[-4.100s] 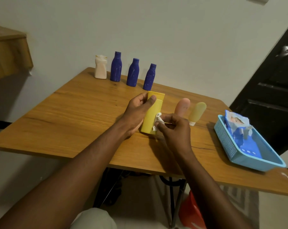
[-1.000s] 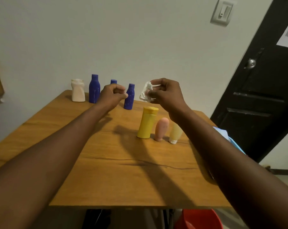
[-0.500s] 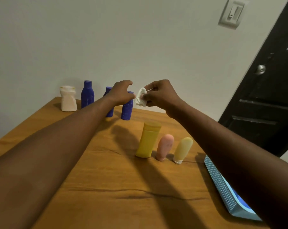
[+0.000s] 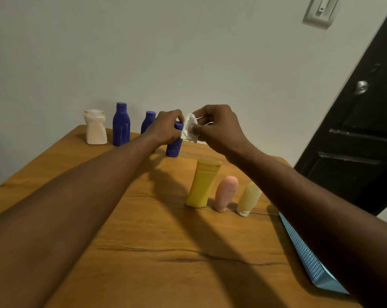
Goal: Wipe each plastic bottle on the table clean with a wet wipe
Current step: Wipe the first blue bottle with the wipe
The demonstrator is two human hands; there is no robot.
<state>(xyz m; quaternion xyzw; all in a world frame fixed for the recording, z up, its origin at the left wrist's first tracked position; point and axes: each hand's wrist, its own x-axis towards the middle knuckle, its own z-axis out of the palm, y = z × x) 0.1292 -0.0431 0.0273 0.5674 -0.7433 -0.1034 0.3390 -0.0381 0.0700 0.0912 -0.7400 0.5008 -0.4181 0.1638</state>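
At the far edge of the wooden table (image 4: 143, 252) stand a white bottle (image 4: 95, 127) and three blue bottles. My left hand (image 4: 165, 127) wraps around the upper part of the rightmost blue bottle (image 4: 174, 147), which stands on the table. My right hand (image 4: 217, 127) pinches a crumpled white wet wipe (image 4: 189, 129) right beside that bottle's cap. The tall blue bottle (image 4: 121, 125) and the middle blue bottle (image 4: 148, 122) stand untouched. Nearer me stand a yellow bottle (image 4: 202, 185), a pink tube (image 4: 226, 193) and a pale yellow tube (image 4: 249, 197) in a row.
A light blue plastic basket (image 4: 308, 256) lies at the table's right edge, partly hidden by my right arm. A dark door (image 4: 354, 141) is at the right. The wall rises directly behind the row of bottles.
The yellow bottle was put down upright. Both hands reached to the far row; my left hand closed around the rightmost blue bottle and the wipe came up against its cap.
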